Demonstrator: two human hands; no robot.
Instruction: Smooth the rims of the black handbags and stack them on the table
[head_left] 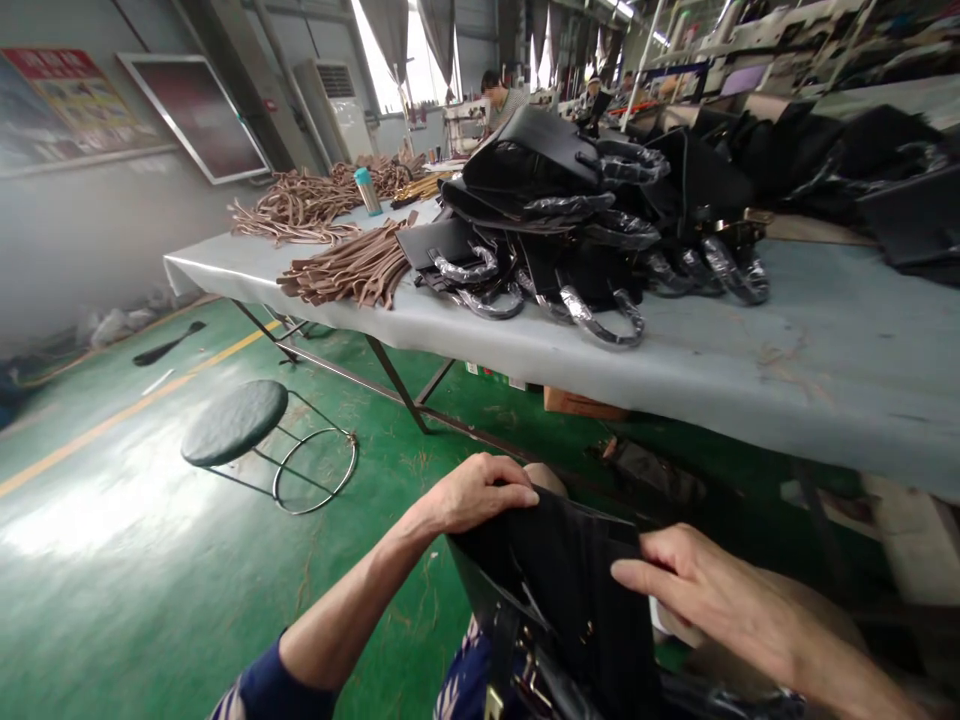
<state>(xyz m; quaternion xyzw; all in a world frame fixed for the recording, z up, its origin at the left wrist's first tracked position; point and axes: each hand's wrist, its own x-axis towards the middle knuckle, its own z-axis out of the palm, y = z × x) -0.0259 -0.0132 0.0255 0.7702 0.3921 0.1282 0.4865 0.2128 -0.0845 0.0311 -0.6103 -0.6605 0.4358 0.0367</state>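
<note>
A black handbag (570,570) rests on my lap, its open top edge facing up toward me. My left hand (484,492) grips the rim at the bag's far left corner, thumb over the edge and fingers curled behind. On the right side, my right hand (686,580) pinches the bag's other edge between thumb and fingers. A gold-coloured metal fitting (493,702) hangs near the bottom of the view, beside a dark strap. The bag's lower part runs out of the picture.
A long covered table (750,370) stands ahead. It bears piled black handbags (540,160) with plastic-wrapped handles, brown strap bundles (352,265) and a flask (367,192). A round stool (236,422) stands at left. A cardboard box (581,402) lies under the table. A person (506,105) sits farther back.
</note>
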